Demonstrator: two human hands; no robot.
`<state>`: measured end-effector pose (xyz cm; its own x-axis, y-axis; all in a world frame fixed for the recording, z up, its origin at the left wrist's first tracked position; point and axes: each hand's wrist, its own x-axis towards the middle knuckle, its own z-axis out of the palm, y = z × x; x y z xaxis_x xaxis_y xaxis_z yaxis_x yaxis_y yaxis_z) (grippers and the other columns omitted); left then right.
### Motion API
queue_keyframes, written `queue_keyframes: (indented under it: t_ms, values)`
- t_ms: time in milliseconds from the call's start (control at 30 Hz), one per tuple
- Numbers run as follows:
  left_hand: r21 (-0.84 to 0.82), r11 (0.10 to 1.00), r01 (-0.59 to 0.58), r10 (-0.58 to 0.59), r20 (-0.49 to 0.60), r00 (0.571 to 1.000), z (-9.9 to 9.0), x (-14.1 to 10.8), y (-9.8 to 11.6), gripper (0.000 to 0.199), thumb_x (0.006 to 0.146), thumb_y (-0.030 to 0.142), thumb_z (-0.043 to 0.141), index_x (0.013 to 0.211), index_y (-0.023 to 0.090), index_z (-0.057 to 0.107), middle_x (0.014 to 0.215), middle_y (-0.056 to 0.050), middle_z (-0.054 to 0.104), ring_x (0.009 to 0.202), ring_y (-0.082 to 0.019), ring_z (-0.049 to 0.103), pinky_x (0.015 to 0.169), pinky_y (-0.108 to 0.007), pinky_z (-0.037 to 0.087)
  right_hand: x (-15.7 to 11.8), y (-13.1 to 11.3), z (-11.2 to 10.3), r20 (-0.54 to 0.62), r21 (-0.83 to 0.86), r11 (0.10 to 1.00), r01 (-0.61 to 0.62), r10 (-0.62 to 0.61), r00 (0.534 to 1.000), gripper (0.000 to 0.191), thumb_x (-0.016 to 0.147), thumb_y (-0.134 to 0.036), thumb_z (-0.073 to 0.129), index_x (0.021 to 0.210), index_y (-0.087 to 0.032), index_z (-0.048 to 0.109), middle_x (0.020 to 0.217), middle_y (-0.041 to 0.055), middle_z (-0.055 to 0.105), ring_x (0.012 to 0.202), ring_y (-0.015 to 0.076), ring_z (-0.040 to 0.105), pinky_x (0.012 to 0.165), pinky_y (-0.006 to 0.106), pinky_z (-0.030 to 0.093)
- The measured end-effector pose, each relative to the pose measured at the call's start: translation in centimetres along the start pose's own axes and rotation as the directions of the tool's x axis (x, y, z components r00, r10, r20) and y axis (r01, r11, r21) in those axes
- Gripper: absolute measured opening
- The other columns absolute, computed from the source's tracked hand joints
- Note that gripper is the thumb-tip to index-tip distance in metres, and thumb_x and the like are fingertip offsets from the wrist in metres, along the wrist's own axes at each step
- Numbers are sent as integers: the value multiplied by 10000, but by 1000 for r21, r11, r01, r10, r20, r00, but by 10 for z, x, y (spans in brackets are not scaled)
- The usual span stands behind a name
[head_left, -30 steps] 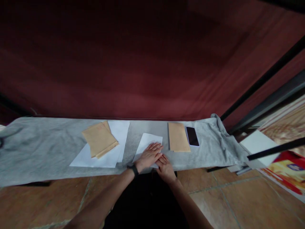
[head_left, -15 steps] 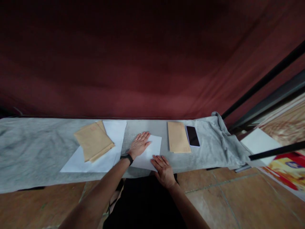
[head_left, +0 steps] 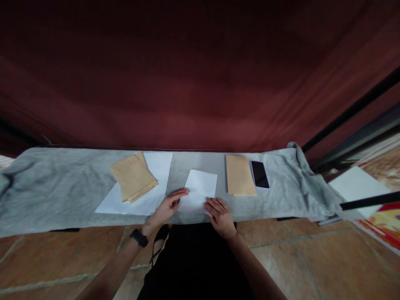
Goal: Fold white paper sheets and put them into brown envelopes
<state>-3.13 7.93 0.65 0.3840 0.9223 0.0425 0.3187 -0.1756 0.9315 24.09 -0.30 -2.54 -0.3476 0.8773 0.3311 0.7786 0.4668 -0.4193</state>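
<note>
A white sheet of paper (head_left: 200,187), about half the size of the sheets at the left, lies on the grey cloth before me. My left hand (head_left: 167,207) is at its left edge, fingers stretched out and holding nothing. On the paper's lower right corner rests my right hand (head_left: 220,216), fingers extended and flat. Left of them, brown envelopes (head_left: 134,178) lie in a loose pile over larger white paper (head_left: 115,204). To the right are more brown envelopes (head_left: 240,177), neatly stacked.
A dark-screened phone (head_left: 260,174) lies beside the right envelopes. The grey cloth (head_left: 71,183) covers a long narrow surface before a dark red curtain (head_left: 187,91). Black bars (head_left: 368,201) and a white sheet (head_left: 356,185) stand out at the right.
My left hand has come off the paper's middle, down to its left edge, uncovering the sheet's top. My right hand stays on the lower right corner. The view has shifted slightly.
</note>
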Motion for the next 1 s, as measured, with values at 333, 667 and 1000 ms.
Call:
queue_keyframes:
  t_ms: [333,667,1000]
  values:
    - [-778,606,169,-570,-276,774,38,-26,43,575,747,523,749,1202,206,599,1145,-118,709,994,-256,697,797,-403,590,31,-56,15,-65,-55,997,-56,53,996,504,899,-154,547,1402,-187,532,1363,94,621,1245,243,565,1143,448,372]
    - [-380,841,385,-459,-123,880,30,4,11,482,674,363,659,1082,108,690,913,-98,769,842,-278,714,740,-392,565,35,-59,13,-33,189,977,-101,109,994,615,834,-38,435,1390,-274,555,1413,4,582,1282,160,544,1115,327,445]
    - [-126,928,351,-352,20,936,-2,50,15,362,698,295,664,1013,127,721,890,-66,769,885,-287,701,807,-420,560,77,0,17,-53,-97,962,-254,250,967,477,1004,-213,376,1474,-184,449,1538,85,434,1419,207,399,1178,427,346]
